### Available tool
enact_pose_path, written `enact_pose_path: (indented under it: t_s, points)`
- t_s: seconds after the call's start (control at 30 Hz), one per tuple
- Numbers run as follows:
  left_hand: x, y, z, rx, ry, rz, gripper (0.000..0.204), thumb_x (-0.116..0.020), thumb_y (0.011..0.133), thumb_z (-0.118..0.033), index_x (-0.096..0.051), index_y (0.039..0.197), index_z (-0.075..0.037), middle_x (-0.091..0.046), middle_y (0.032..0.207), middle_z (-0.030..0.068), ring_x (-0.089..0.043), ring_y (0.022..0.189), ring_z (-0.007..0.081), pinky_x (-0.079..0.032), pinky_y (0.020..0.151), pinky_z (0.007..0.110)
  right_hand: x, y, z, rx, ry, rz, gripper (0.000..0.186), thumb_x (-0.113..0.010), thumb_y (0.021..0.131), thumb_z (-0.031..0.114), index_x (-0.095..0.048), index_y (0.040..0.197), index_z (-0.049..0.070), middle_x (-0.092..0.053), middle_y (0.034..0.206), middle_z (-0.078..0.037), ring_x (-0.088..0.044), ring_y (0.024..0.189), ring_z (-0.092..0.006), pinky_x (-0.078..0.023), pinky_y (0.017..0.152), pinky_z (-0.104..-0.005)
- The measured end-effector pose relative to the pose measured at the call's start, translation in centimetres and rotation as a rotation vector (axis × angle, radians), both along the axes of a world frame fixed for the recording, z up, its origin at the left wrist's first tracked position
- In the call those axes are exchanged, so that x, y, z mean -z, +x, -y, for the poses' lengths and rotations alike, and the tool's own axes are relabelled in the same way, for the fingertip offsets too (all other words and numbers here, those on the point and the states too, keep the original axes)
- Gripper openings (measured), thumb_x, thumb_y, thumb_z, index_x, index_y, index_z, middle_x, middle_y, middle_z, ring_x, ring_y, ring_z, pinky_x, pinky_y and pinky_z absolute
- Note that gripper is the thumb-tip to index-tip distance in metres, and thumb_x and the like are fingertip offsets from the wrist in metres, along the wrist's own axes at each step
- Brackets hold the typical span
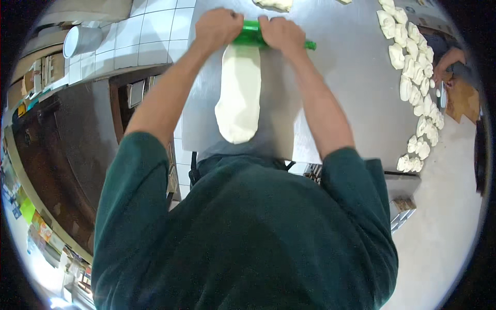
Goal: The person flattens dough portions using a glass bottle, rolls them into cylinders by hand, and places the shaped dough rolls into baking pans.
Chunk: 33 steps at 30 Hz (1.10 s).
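Both my arms stretch forward over a metal table point(341, 93). A green bottle point(250, 34) lies sideways under my hands, its neck sticking out at the right. My left hand point(218, 27) is closed over the left end, and my right hand point(283, 34) grips it near the neck. Beneath the bottle, a long flat strip of pale dough point(241, 93) runs back toward me, ending in a rounded edge close to the table's near side. The strip's far end is hidden by the bottle and hands.
Many small dough pieces point(408, 67) line the table's right side. Another dough piece point(275, 5) lies at the far edge. At far right, a co-worker's hand point(450, 62) is near a brown board point(461, 101). A white bucket point(82, 41) stands left on tiles.
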State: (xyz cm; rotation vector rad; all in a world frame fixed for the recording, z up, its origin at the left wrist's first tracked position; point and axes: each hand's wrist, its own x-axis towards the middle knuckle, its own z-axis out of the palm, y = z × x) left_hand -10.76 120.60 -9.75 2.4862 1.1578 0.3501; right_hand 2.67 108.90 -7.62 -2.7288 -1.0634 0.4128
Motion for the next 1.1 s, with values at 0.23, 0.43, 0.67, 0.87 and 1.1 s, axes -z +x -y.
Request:
enact_pose_path:
  t_s: [0.23,0.43,0.67,0.87,1.1]
  points:
    - [-4.4,-4.4,4.6,0.166,-0.063,0.04,0.047,-0.053,0.095,-0.044,-0.075,0.097,-0.002,-0.074,0.098,0.0164,-0.067,0.087,0.0367,-0.053,0.081,0.042,-2.8,-4.0,5.5,0.077,0.052,-0.044,0.06,-0.045,0.094,0.062,-0.073,0.101,0.009,-0.074,0.086,-0.016,-0.07,0.086,-0.0337,-0.052,0.081,-0.0449]
    - [2.7,-17.0,15.1,0.186,-0.121,0.657,0.015,-0.08,0.082,-0.015,-0.077,0.097,-0.012,-0.065,0.116,0.0062,-0.058,0.106,0.0242,-0.049,0.096,0.037,3.8,-14.5,17.2,-0.223,0.572,0.295,0.053,-0.066,0.089,0.06,-0.069,0.112,0.012,-0.072,0.101,-0.009,-0.066,0.09,-0.0278,-0.043,0.098,-0.0418]
    - [4.3,-24.3,18.2,0.646,0.131,0.734,0.026,-0.083,0.079,-0.012,-0.078,0.103,-0.021,-0.055,0.128,0.0039,-0.048,0.124,0.0256,-0.045,0.106,0.039,2.8,-19.8,24.5,-0.289,0.583,0.303,0.062,-0.071,0.084,0.066,-0.067,0.115,0.013,-0.07,0.104,-0.003,-0.061,0.091,-0.0234,-0.036,0.1,-0.0432]
    - [1.7,-24.3,18.2,0.729,0.179,0.763,0.031,-0.081,0.082,-0.016,-0.079,0.111,-0.024,-0.056,0.127,0.0049,-0.049,0.125,0.0267,-0.044,0.107,0.041,-0.1,-19.3,24.8,-0.322,0.621,0.317,0.057,-0.072,0.084,0.064,-0.07,0.113,0.015,-0.07,0.099,0.0,-0.059,0.088,-0.0206,-0.036,0.095,-0.0421]
    - [1.7,-13.7,12.9,0.133,-0.054,0.304,0.024,-0.064,0.096,-0.033,-0.082,0.105,-0.019,-0.068,0.114,0.0102,-0.062,0.109,0.027,-0.048,0.096,0.04,2.9,-12.2,15.0,-0.102,0.458,0.401,0.041,-0.067,0.089,0.052,-0.075,0.105,0.015,-0.071,0.093,-0.001,-0.059,0.087,-0.0214,-0.038,0.091,-0.0429]
